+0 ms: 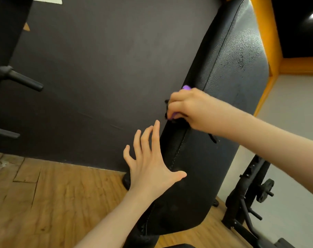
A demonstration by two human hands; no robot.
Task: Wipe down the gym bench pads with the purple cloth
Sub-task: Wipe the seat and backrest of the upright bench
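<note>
Dark grey wall [98,68] filled the background, meeting a wood-plank floor [45,194] below. Against it stood the long black bench pad [232,77], tilted up and away from me. The purple cloth [186,87] was bunched inside my right hand [189,108], only small bits of purple showing above the knuckles and under the curled fingers, and it pressed on the pad's left edge about halfway up its length. My right fingers were curled tight round the cloth. My left hand [152,163] sat lower down, fingers spread and straight, thumb lying on the pad's face near the stitched seam, holding nothing; it looked to be steadying the pad.

As for progress, I judged the job partway at most. The upper stretch of the pad carried dark speckles and a sheen that might have been damp or wear; I could not tell which. The lower part and the far edge looked untouched. Beside the pad stood a black metal frame [245,203].
</note>
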